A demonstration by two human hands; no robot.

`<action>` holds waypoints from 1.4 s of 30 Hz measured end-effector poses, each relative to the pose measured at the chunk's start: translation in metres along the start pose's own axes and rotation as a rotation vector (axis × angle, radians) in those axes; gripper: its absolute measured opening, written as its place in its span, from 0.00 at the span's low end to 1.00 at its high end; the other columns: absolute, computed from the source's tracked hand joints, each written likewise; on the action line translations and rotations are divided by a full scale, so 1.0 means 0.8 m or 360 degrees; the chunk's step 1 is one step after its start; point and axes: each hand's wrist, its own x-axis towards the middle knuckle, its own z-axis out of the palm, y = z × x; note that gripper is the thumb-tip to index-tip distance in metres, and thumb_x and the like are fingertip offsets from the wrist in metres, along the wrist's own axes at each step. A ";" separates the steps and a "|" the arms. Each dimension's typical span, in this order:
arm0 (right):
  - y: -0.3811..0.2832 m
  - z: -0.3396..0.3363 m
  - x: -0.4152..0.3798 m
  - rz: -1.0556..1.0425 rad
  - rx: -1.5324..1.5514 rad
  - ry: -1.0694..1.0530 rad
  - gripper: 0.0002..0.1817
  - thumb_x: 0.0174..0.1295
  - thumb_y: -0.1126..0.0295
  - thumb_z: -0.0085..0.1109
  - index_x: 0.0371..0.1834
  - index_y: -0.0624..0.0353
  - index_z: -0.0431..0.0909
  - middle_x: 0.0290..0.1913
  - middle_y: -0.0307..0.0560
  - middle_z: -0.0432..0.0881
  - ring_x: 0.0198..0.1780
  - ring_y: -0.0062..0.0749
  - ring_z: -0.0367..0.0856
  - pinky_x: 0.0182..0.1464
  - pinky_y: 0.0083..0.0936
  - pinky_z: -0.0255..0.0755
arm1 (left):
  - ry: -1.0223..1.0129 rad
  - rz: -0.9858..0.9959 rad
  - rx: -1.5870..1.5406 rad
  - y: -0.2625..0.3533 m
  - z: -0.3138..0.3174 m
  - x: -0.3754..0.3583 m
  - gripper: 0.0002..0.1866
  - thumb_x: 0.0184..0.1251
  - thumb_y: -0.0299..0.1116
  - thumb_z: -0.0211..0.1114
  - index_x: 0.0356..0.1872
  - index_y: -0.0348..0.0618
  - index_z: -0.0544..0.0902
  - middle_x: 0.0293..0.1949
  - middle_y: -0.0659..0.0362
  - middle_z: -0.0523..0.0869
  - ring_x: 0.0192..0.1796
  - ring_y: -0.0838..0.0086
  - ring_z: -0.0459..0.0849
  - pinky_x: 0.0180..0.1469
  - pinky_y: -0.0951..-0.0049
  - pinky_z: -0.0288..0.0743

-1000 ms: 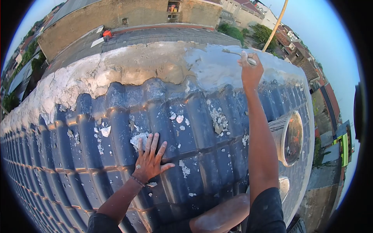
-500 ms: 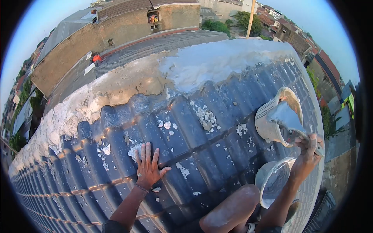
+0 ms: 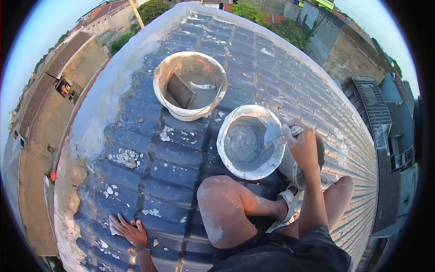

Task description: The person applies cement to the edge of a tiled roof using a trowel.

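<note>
My right hand grips the handle of a trowel. Its blade reaches inside the right rim of a white bucket, whose inner walls are coated in wet grey paste. My left hand lies flat on the dark roof tiles, fingers spread, against a whitish mortar chunk. Beyond the paste bucket stands a larger cream bucket with murky liquid, a flat brown block and a white-handled tool in it.
Smooth grey mortar covers the ridge at the left, with rough older mortar nearer. Loose chips are scattered over the tiles. My bent knee is beside the paste bucket. A dark cylindrical container stands behind my right wrist. Neighbouring buildings lie below.
My view has swung right and down. The trowel has gone from in front of the cream bucket to inside the paste bucket's rim. My left hand stays flat on the tiles.
</note>
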 end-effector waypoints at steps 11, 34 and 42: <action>0.063 0.139 -0.001 0.0173 -0.0182 -0.0324 0.23 0.64 0.45 0.66 0.35 0.58 0.86 0.24 0.52 0.85 0.31 0.52 0.87 0.37 0.44 0.77 | -0.0054 0.0012 0.0188 0.001 -0.003 -0.003 0.45 0.78 0.68 0.36 0.81 0.41 0.51 0.82 0.42 0.47 0.84 0.46 0.42 0.82 0.39 0.36; 0.155 -0.120 -0.070 0.0165 -0.0373 0.0310 0.10 0.66 0.65 0.64 0.40 0.63 0.84 0.39 0.54 0.85 0.43 0.51 0.85 0.46 0.39 0.75 | -0.0769 0.0695 -0.1197 0.226 -0.059 -0.049 0.22 0.68 0.38 0.67 0.57 0.36 0.77 0.65 0.43 0.75 0.74 0.43 0.67 0.68 0.42 0.66; 0.221 -0.202 -0.092 0.0603 -0.0763 -0.0663 0.34 0.60 0.48 0.71 0.63 0.59 0.76 0.65 0.61 0.77 0.68 0.57 0.72 0.70 0.46 0.65 | -0.0373 0.0905 -0.1159 0.220 -0.076 -0.119 0.45 0.68 0.44 0.67 0.78 0.36 0.53 0.76 0.27 0.53 0.76 0.31 0.59 0.73 0.36 0.58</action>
